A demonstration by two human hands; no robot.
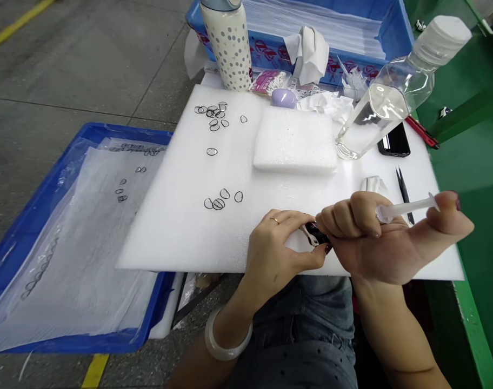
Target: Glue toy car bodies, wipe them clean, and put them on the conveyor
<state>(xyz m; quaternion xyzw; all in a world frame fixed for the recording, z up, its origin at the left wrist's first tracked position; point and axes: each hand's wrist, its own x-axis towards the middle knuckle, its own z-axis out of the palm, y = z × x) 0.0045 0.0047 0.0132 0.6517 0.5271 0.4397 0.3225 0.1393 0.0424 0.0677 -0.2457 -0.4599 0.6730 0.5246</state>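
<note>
My left hand (277, 243), with a ring and a pale bangle, is closed on a small glossy black part with a light edge (316, 233), near the front of the white foam board (181, 237). Wrapped in my right fist (376, 243) is a syringe (408, 208), its plunger end under my thumb. The syringe's front end is hidden by the fingers, which lie against the black part. Thin black rings (218, 204) rest on the board to the left, with more rings (214, 112) farther back.
A blue tray (84, 346) with sheets and rings stands at left. Behind are a foam block (295, 140), a dotted flask (227, 48), cotton swabs (271, 82) and a blue bin (266, 48). At right are a liquid bottle (372, 119), a phone (394, 141) and tweezers (402, 189).
</note>
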